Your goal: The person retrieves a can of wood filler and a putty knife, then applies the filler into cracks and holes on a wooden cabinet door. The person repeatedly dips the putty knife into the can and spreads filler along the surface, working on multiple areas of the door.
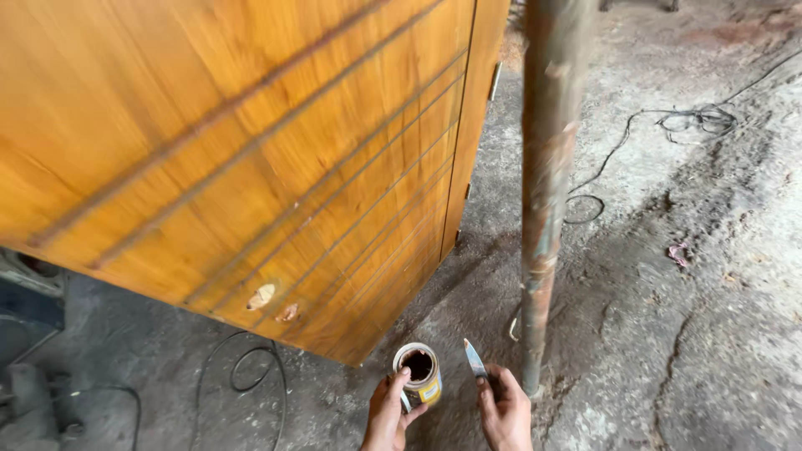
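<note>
Open tin (418, 373) gripped by left hand (389, 413), putty knife (475, 361) pinched in right hand (505, 409), bottom centre; risks tipping, spilling dark filler.

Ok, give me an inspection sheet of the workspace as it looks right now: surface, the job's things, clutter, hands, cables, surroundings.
Surface: rough, dusty grey concrete floor, cracked.
Job's things: small open tin with dark brown contents; narrow putty knife; orange wooden door panel with grooves and two pale filler patches near its lower edge.
Clutter: small pinkish scrap on the floor.
Hands: left hand holds the tin; right hand holds the putty knife, blade up.
Cables: black cable looped under the panel; another cable coiled at upper right.
Surroundings: rusty upright metal pole; dark machinery at left edge.
</note>
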